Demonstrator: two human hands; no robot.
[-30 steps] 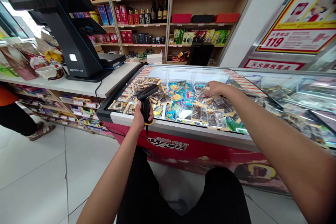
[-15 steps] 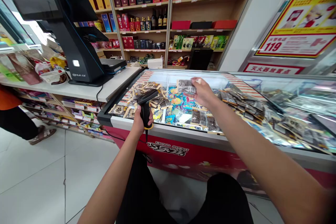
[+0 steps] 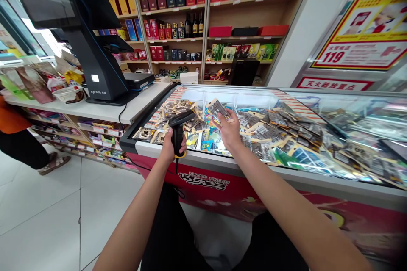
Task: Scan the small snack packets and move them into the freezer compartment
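Note:
My left hand (image 3: 173, 146) is wrapped round the handle of a black barcode scanner (image 3: 180, 119), whose head points right over the front part of the freezer. In my right hand (image 3: 229, 129) is a small snack packet (image 3: 218, 109) with a clear, dark-looking middle and pale ends, held above the glass top and tilted up to the left. Many similar packets (image 3: 178, 108) lie in a heap to the left, behind the scanner. Another heap of packets (image 3: 286, 125) spreads to the right of my right hand. Blue and yellow printed wrappers show beneath the hands.
The chest freezer (image 3: 254, 165) with a red front stands before my knees. To its left is a white counter (image 3: 140, 106) with a black checkout terminal (image 3: 104, 72) and a white bowl (image 3: 68, 94). Shelves (image 3: 174, 8) of boxes and bottles rise behind. A person in orange (image 3: 12, 116) stands at the far left.
My right hand has come back towards me and slightly left, and the packet in it has turned from level to tilted. My left hand and the scanner stay nearly in place.

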